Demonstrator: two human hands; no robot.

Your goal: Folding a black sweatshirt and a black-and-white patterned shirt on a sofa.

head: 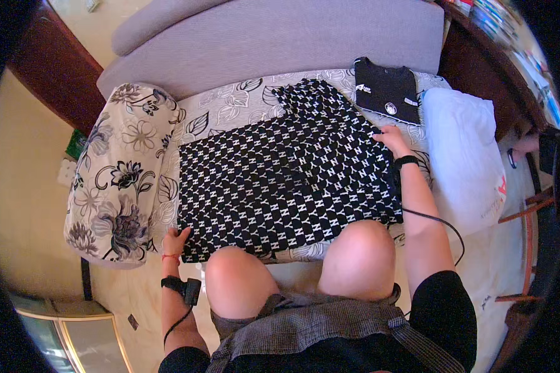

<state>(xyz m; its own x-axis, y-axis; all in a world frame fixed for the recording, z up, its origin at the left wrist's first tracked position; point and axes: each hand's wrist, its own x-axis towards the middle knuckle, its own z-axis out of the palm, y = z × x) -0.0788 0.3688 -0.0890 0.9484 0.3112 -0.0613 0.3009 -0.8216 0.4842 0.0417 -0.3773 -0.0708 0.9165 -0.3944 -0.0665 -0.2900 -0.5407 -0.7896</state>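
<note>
A black garment with white lettering (261, 182) lies spread over the seat of a sofa, one part reaching up towards the backrest. It looks like patterned trousers or shorts, laid mostly flat. My left hand (175, 240) pinches its lower left corner, near the seat's front edge. At the garment's upper right edge, my right hand (392, 140) holds the fabric between thumb and fingers. Beyond that hand, a folded black T-shirt (385, 91) with white prints rests against the backrest.
A floral bolster (121, 177) stands at the sofa's left end. To the right lies a pale plastic bag (462, 158) with red print. The grey backrest (284, 42) runs behind. My knees touch the front edge area, and a black cable hangs by my right forearm.
</note>
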